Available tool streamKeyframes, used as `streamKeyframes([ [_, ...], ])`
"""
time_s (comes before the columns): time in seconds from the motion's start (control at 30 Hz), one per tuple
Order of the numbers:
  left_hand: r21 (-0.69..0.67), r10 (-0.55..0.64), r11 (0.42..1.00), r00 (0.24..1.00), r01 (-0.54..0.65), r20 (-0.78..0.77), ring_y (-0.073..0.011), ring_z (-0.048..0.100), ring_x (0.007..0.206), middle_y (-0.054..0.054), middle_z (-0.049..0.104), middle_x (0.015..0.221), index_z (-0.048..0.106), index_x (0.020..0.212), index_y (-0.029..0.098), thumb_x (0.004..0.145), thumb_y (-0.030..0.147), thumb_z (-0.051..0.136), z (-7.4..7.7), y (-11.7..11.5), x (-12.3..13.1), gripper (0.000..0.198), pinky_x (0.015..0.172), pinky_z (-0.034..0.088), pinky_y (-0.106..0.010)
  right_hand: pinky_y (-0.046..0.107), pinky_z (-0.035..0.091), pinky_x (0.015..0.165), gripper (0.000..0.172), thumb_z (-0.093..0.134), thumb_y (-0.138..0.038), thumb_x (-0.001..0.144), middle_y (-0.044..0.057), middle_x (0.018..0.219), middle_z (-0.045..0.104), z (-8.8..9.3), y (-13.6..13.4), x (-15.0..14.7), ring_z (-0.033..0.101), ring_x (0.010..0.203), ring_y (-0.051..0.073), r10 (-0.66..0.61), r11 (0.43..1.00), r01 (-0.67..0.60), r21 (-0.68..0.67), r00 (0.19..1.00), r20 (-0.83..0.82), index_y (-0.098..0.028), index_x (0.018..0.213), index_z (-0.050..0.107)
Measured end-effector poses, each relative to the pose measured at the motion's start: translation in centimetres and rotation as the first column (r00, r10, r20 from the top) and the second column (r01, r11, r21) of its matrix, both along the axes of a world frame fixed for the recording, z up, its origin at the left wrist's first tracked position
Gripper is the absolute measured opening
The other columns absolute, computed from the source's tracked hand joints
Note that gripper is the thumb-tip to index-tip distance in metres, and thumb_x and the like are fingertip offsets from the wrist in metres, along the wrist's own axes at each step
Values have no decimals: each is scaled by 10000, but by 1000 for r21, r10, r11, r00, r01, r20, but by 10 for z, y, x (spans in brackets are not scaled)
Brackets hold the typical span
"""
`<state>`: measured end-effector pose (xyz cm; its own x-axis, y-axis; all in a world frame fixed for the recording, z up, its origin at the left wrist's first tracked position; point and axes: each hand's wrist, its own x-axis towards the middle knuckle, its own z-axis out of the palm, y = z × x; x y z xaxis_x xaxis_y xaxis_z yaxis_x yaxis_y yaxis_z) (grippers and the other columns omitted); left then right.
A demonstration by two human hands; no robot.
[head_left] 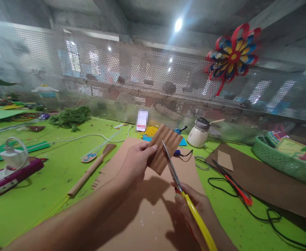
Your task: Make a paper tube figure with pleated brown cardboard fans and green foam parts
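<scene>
My left hand [135,160] pinches a striped brown card [165,150] by its left edge, thumb on top, holding it tilted above the work surface. In my right hand [191,200] is a pair of scissors [198,219] with one yellow handle and some red showing beside it. The blades point up and away, and their tips lie over the face of the card near its middle. Whether they are cutting into it, I cannot tell. Beneath both hands lies a large sheet of light brown paper [139,219].
Left of the sheet are a rolled brown paper stick [88,174] with a fringed end and a purple power strip [32,169]. On the right lie a red-and-black tool [236,188], a black cord [270,219], dark brown paper [262,181] and a green basket [267,157]. A white jar [197,134] stands behind.
</scene>
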<state>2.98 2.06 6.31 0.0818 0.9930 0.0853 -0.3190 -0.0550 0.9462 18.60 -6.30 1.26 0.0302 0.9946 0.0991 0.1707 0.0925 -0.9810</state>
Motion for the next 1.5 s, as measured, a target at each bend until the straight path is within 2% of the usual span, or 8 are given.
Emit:
streamKeyframes([
  [0.23,-37,4,999,999,-3,39,-190,607,736,-109,716,851,714,860,86,698,230,676,1,0,-1,220,700,426,-289,219,233,414,577,609,-678,708,-30,579,388,-1,0,-2,259,483,85,-4,1000,4,-6,1000,-14,-124,843,695],
  [0.47,-53,3,999,999,-1,48,-161,569,643,-77,697,746,717,801,101,683,233,690,0,2,-2,179,644,405,-276,196,146,362,499,627,-625,744,-65,527,327,-11,1,1,233,414,56,35,997,-38,-66,998,-54,-137,842,659],
  [0.67,-49,-31,998,999,31,19,-188,604,701,-91,720,818,730,815,123,670,236,686,-4,1,-2,189,683,418,-295,169,202,327,507,577,-636,785,-65,537,368,-9,0,2,267,383,45,104,990,-111,-84,991,-81,-138,864,629],
  [0.8,-44,-39,998,998,37,-46,-194,591,674,-81,698,739,712,755,121,672,265,679,-7,-4,1,170,651,412,-305,165,253,334,522,554,-637,804,-61,541,389,-9,2,4,315,391,56,139,987,-145,-68,986,-89,-132,921,621],
  [0.97,-18,-51,999,995,50,-89,-204,585,669,-55,657,659,692,719,129,686,290,684,-6,-12,4,165,613,417,-301,170,293,364,582,558,-642,800,-41,605,437,-9,2,5,340,422,59,130,987,-141,-78,983,-129,-130,1074,603],
  [1.2,-32,-72,997,994,70,-83,-224,604,669,-61,657,633,708,725,138,685,304,688,-4,-15,4,172,612,436,-320,170,272,319,584,520,-636,829,-52,562,433,-4,-1,4,355,378,65,133,989,-136,-50,990,-56,-126,1101,598],
  [1.5,-62,-91,994,995,88,-49,-233,616,663,-64,659,632,709,720,134,680,283,687,-4,-15,3,156,628,449,-342,167,304,334,575,546,-617,824,-31,628,461,-11,1,5,372,409,61,125,988,-135,-73,985,-119,-129,1121,602],
])
